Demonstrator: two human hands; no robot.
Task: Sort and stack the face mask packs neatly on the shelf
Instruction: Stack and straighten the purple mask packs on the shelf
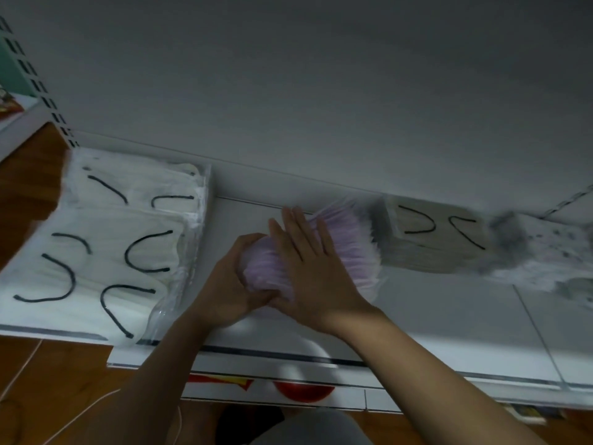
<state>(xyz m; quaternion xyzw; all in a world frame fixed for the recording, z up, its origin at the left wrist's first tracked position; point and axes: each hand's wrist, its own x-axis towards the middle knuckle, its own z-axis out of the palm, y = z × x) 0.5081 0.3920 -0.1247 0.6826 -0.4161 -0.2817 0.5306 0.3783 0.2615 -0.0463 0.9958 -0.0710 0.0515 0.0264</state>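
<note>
A pack of lilac face masks (349, 245) lies on the white shelf (449, 322), near its middle. My left hand (237, 284) curls round the pack's near left end. My right hand (308, 261) lies flat on top of the pack with straight fingers. To the left, packs of white masks with black ear loops (106, 245) lie stacked in clear wrapping. To the right stands another pack with black loops (433, 242), and beyond it a blurred speckled grey pack (539, 258).
The shelf's grey back panel (321, 91) rises behind the packs. A slotted upright (38, 88) stands at the far left. Below the shelf edge show a lower shelf with red and yellow items (301, 390) and a wooden floor (48, 380).
</note>
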